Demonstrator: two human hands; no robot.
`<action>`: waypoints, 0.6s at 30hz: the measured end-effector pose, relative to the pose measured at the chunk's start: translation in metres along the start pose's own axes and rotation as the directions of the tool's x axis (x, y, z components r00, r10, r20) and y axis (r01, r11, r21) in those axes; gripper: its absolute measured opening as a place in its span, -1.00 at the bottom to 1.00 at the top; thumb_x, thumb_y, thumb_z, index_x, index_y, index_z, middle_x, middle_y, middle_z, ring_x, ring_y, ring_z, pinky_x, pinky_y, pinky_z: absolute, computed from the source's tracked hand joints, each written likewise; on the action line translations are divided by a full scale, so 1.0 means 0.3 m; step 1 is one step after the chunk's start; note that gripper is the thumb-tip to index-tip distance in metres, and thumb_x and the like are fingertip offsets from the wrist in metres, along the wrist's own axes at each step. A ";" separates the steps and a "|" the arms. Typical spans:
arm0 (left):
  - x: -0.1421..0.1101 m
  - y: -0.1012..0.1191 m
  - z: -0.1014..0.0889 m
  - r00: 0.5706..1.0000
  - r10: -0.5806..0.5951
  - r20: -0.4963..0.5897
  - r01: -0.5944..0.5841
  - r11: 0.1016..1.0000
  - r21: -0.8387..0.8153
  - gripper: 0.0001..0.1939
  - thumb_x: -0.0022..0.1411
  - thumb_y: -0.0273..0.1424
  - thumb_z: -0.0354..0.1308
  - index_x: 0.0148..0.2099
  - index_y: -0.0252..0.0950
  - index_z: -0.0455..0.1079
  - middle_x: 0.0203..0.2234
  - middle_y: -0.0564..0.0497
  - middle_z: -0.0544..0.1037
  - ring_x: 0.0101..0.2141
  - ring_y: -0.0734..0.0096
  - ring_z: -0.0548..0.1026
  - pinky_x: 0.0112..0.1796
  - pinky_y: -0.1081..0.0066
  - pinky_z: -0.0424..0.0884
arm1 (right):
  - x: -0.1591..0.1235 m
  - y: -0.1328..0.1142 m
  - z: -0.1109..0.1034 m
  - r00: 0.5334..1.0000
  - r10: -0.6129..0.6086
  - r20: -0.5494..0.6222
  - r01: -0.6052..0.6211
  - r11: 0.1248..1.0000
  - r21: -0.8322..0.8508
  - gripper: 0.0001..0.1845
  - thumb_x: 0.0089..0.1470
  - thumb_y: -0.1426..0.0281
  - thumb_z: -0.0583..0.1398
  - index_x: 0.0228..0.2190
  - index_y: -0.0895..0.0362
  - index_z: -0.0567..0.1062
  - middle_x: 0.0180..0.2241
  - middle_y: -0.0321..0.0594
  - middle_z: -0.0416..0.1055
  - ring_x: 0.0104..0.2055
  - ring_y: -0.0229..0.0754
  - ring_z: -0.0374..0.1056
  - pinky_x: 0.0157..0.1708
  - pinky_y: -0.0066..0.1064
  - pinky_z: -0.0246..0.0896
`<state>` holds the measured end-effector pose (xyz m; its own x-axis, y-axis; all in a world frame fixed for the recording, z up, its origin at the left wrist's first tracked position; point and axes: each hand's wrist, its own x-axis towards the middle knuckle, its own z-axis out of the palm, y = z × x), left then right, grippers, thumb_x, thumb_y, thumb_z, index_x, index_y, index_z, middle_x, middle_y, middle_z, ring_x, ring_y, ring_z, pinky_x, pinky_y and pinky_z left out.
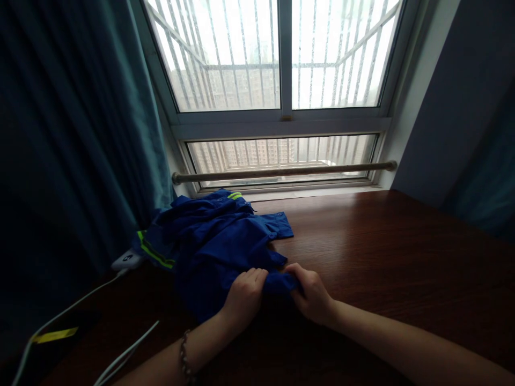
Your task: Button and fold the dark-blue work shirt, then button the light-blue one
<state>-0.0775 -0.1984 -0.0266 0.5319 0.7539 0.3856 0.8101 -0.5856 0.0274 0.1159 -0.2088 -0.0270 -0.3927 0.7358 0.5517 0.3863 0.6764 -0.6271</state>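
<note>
A blue work jacket (225,241) with yellow-green stripes lies crumpled on the dark wooden tabletop (341,230). Its cuffed sleeve end points right, toward the middle of the table. My left hand (246,292) is closed on a fold of the jacket near its front edge. A short way to the right, my right hand (311,292) pinches the end of the same blue fold between thumb and fingers. The cloth runs between both hands. The fingertips of my left hand are hidden behind the hand and cloth.
A white device (127,260) with a cable sits by the jacket's left side. Another white cable (126,351) and a yellow strip (55,335) lie at front left. Behind stand a barred window (285,128) and a metal rail (281,172); a blue curtain (120,134) hangs left.
</note>
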 end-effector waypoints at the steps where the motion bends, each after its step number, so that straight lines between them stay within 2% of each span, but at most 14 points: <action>1: -0.002 -0.001 -0.001 0.999 0.021 -0.036 -0.023 0.999 -0.043 -0.73 0.13 -0.59 -0.20 -0.26 -0.35 0.30 -0.45 -0.09 0.44 -0.40 0.29 0.41 -0.36 0.29 0.37 | 0.001 -0.006 -0.002 0.999 -0.038 0.022 0.038 0.999 -0.021 -0.70 -0.05 0.47 0.07 -0.20 0.16 0.25 -0.32 -0.17 0.33 -0.30 -0.20 0.27 -0.29 -0.40 0.16; 4: -0.010 0.005 -0.009 0.975 0.145 -0.168 -0.168 0.977 -0.133 -0.75 0.14 -0.57 -0.21 -0.23 -0.36 0.27 -0.45 -0.10 0.44 -0.41 0.32 0.42 -0.37 0.33 0.39 | 0.005 -0.011 0.001 0.984 -0.137 0.112 0.147 0.985 -0.086 -0.30 -0.16 0.40 0.18 0.04 0.21 0.09 -0.05 0.00 0.19 -0.02 -0.07 0.13 -0.05 -0.26 0.09; 7: -0.019 0.026 -0.023 0.918 0.316 -0.238 -0.362 0.914 -0.181 -0.74 0.14 -0.58 -0.20 -0.17 -0.38 0.24 -0.41 -0.11 0.44 -0.36 0.33 0.42 -0.32 0.34 0.39 | 0.009 0.003 0.012 0.961 -0.187 0.202 0.212 0.971 -0.110 -0.13 -0.19 0.44 0.19 0.13 0.26 -0.06 0.09 0.05 0.03 0.12 -0.04 -0.03 0.07 -0.23 -0.03; 8: -0.021 0.034 -0.028 0.896 0.369 -0.246 -0.418 0.888 -0.192 -0.74 0.15 -0.58 -0.20 -0.16 -0.38 0.24 -0.40 -0.11 0.44 -0.34 0.34 0.41 -0.29 0.34 0.38 | 0.010 0.010 0.016 0.953 -0.193 0.232 0.222 0.969 -0.107 -0.16 -0.17 0.45 0.18 0.14 0.25 -0.04 0.10 0.03 0.04 0.12 -0.05 -0.04 0.08 -0.23 -0.04; 10: -0.024 0.046 -0.036 0.859 0.446 -0.252 -0.497 0.843 -0.203 -0.74 0.16 -0.59 -0.21 -0.16 -0.38 0.25 -0.40 -0.10 0.44 -0.34 0.36 0.40 -0.27 0.34 0.38 | 0.013 0.020 0.022 0.934 -0.205 0.292 0.238 0.968 -0.082 -0.34 -0.09 0.45 0.15 0.07 0.20 0.12 0.03 -0.05 0.19 0.09 -0.08 0.03 0.07 -0.25 -0.03; 13: -0.026 0.050 -0.042 0.834 0.491 -0.252 -0.540 0.820 -0.187 -0.73 0.17 -0.57 -0.20 -0.14 -0.40 0.26 -0.42 -0.10 0.43 -0.39 0.38 0.38 -0.33 0.35 0.37 | 0.017 0.029 0.025 0.920 -0.213 0.330 0.235 0.972 -0.027 -0.72 -0.01 0.44 0.11 -0.19 0.14 0.37 -0.21 -0.17 0.38 -0.03 -0.12 0.18 0.01 -0.29 0.04; 16: -0.028 0.043 -0.046 0.838 0.479 -0.261 -0.522 0.843 -0.129 -0.67 0.15 -0.54 -0.19 -0.05 -0.43 0.23 -0.31 -0.16 0.42 -0.28 0.31 0.37 -0.26 0.28 0.36 | 0.019 0.030 0.022 0.960 -0.115 0.254 0.128 0.991 -0.034 -0.88 -0.02 0.47 0.11 -0.35 0.16 0.38 -0.34 -0.18 0.38 -0.21 -0.16 0.27 -0.18 -0.35 0.16; 18: -0.027 0.041 -0.049 0.871 0.420 -0.254 -0.447 0.893 -0.056 -0.61 0.14 -0.51 -0.15 0.03 -0.41 0.19 -0.16 -0.21 0.38 -0.11 0.19 0.31 -0.11 0.14 0.27 | 0.018 0.032 0.018 0.986 -0.034 0.163 0.041 0.998 -0.039 -0.88 -0.05 0.49 0.10 -0.36 0.16 0.35 -0.35 -0.18 0.36 -0.30 -0.19 0.27 -0.28 -0.38 0.17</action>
<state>-0.0755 -0.2163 -0.0158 0.7413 0.3349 0.5816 0.4714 -0.8767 -0.0959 0.1129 -0.1985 -0.0329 -0.5361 0.6971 0.4760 0.4019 0.7067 -0.5823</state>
